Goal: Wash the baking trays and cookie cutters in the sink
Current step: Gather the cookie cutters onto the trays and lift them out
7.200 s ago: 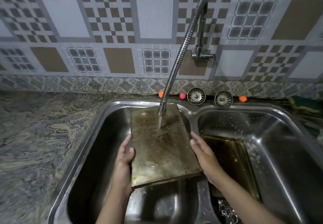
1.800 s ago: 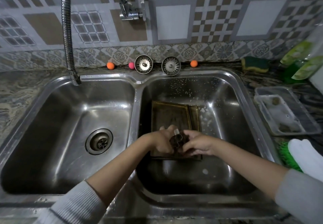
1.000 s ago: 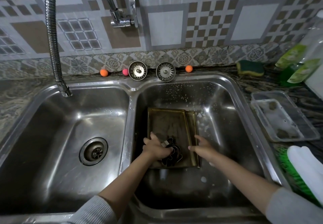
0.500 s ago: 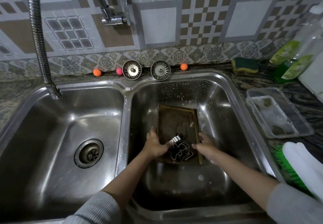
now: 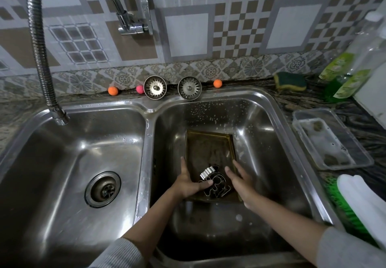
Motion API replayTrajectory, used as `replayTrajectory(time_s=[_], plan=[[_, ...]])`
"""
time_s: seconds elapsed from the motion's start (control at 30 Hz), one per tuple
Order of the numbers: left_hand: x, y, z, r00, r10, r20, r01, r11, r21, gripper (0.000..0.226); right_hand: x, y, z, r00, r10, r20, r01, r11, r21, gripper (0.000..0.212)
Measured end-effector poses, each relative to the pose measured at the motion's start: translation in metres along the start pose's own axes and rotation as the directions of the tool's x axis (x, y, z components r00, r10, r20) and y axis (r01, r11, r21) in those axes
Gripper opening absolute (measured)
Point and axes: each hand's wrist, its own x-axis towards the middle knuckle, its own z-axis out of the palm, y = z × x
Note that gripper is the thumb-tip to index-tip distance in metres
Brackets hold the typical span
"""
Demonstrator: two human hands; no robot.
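Note:
Stained baking trays (image 5: 210,152) lie stacked on the floor of the right basin (image 5: 263,125) of the steel sink. Several metal cookie cutters (image 5: 216,184) sit in a small heap on the near end of the top tray. My left hand (image 5: 188,182) grips the tray's left edge, with the thumb resting over the cutters. My right hand (image 5: 240,179) holds the right edge, thumb inside the rim and fingers spread along it. No water is running.
The flexible tap hose (image 5: 40,48) hangs over the left basin, above its drain (image 5: 102,188). Two strainers (image 5: 155,87) and small balls line the back rim. A sponge (image 5: 290,81), soap bottles (image 5: 351,75), a clear plastic container (image 5: 332,138) and white gloves (image 5: 363,203) are at the right.
Earlier I rinsed a tray under the tap in the left basin. Since then the cutters went from my hands onto the tray, the trays were squared up, and both hands moved to the tray's sides.

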Motion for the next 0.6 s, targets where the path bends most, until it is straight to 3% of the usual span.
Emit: replayTrajectory(time_s=[0.13,0.27,0.43,0.6], plan=[[-0.003,-0.002,0.001,0.992,0.125,0.001,-0.125,0.991,0.055,0.123,-0.015,-0.010,0.001,0.993,-0.103,0.050,0.104,0.994,-0.033,0.071],[-0.005,-0.005,0.000,0.972,0.235,-0.013,-0.231,0.963,0.138,0.098,-0.025,-0.017,-0.009,0.970,-0.199,0.141,0.211,0.974,-0.077,0.078],[-0.017,0.007,0.000,0.948,0.319,0.011,-0.312,0.918,0.244,0.061,-0.042,-0.028,-0.023,0.953,-0.267,0.144,0.290,0.942,-0.171,0.068],[-0.023,0.021,-0.009,0.888,0.459,0.032,-0.440,0.826,0.353,0.069,-0.058,-0.054,-0.042,0.886,-0.447,0.124,0.463,0.862,-0.205,0.067]])
